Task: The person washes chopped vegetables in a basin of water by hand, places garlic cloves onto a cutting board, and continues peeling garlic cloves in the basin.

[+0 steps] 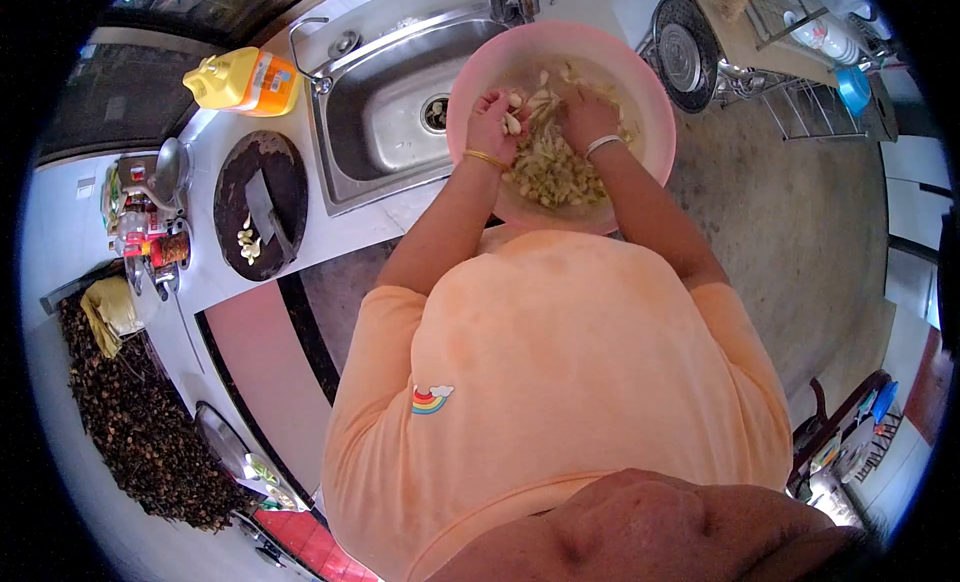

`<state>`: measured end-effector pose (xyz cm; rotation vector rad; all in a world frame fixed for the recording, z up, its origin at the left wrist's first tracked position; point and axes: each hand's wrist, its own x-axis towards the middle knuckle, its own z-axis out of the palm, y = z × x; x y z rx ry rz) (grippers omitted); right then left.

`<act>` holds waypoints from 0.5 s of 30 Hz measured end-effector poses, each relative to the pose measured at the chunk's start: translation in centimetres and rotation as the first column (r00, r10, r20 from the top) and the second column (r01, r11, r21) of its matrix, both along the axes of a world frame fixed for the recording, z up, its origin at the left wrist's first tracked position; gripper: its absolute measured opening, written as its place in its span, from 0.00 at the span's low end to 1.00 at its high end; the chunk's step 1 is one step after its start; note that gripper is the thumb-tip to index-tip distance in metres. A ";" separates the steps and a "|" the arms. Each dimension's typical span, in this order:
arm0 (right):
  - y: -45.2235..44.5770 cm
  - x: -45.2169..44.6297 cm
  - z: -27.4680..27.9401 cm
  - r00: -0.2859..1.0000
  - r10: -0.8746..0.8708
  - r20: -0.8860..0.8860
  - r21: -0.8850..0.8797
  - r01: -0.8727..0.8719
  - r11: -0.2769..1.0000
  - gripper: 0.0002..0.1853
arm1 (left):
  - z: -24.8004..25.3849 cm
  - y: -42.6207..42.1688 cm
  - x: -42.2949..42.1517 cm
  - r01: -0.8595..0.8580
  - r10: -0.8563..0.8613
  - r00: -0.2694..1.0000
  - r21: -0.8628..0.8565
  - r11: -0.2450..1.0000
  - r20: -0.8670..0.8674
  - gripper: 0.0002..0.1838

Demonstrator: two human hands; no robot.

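A large pink basin [660, 132] holds cloudy water and a heap of pale garlic cloves [560, 172], some with loose skins. My left hand [490, 127] is at the basin's left side, its fingers curled around a few whitish garlic cloves [513, 122]. On the other side of the heap, my right hand [592, 120] reaches down into the basin among the cloves and skins. Its fingertips are hidden, so whether it grips anything does not show. A yellow band is on my left wrist and a pale bracelet on my right.
Left of the basin is a steel sink [385, 107] with bits in its drain. A round dark chopping board [235, 182] carries a cleaver [265, 212] and several cloves. Behind it stands a yellow-orange jug [245, 82]. Racks with dishes [825, 37] are at the right.
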<state>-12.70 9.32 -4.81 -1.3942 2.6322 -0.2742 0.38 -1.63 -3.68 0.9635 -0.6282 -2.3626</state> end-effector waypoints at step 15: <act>-0.5 1.0 0.1 0.876 0.307 0.371 -0.529 -0.072 0.846 0.11 | 0.5 0.9 -0.1 0.225 -0.200 0.959 -0.112 0.968 0.198 0.03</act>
